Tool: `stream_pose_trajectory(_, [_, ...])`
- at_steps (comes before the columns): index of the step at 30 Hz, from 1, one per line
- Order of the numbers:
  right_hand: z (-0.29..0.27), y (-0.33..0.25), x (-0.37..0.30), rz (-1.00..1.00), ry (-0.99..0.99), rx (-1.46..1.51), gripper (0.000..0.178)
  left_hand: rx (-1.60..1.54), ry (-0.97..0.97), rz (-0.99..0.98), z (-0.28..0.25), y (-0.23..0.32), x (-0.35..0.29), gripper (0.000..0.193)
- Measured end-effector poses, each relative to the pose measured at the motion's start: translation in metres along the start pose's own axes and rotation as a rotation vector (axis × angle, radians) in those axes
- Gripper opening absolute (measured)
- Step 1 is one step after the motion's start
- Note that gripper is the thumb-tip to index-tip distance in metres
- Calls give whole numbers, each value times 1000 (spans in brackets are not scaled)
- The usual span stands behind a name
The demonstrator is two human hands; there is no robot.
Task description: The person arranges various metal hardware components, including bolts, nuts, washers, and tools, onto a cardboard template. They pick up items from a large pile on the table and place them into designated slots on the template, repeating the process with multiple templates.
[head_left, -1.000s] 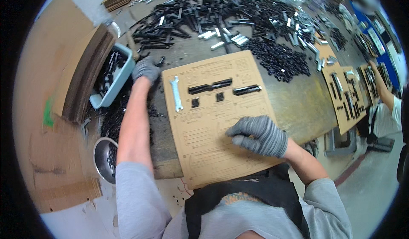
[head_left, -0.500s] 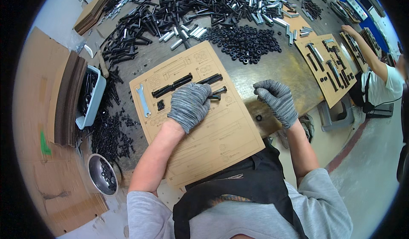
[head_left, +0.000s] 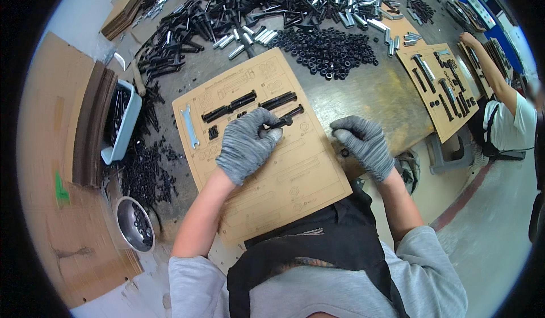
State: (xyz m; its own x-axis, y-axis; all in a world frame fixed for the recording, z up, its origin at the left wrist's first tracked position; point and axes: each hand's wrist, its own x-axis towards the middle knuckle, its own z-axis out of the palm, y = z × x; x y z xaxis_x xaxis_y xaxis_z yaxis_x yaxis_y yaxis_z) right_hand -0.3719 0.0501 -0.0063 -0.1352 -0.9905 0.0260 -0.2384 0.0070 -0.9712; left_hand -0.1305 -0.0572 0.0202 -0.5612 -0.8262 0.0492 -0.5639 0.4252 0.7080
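Both my hands wear grey knit gloves. Over the printed cardboard sheet (head_left: 267,193), my left hand (head_left: 245,145) is closed, thumb and forefinger pinching a short black bolt (head_left: 288,121). Another black bolt (head_left: 296,111) lies just beyond it. Farther up the sheet are long black bolts (head_left: 229,107) and a second dark group of bolts (head_left: 278,100). A light-blue open-end wrench (head_left: 189,126) lies at the sheet's left, near small black screws (head_left: 213,132). My right hand (head_left: 366,145) hovers right of the sheet, fingers curled together; anything inside is hidden. A black nut (head_left: 344,153) shows beside it.
Piles of black nuts (head_left: 329,54), black bolts (head_left: 193,17) and silver sleeves (head_left: 264,36) cover the far table. On the left are a blue bin (head_left: 126,128) and a metal bowl (head_left: 120,221). Another person's arm (head_left: 493,62) reaches near a filled sheet (head_left: 423,91) at right.
My left hand has turned and drawn slightly back, with its thumb now showing and a bolt in its pinch. My right hand has shifted slightly left and down, still curled.
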Motion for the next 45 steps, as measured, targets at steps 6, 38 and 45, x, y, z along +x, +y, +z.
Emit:
stream_pose_trajectory(6, [74, -46, -4, -117, -275, -39, 34, -864, -112, -241, -6, 5, -70, 22])
stream_pose_trajectory(38, [65, -31, -10, -494, -155, -349, 26, -39, -38, -287, -38, -9, -175, 40])
stream_pose_trajectory(45, [37, -7, 70, -324, -76, -662, 26, 187, 96, -83, -3, -16, -36, 33])
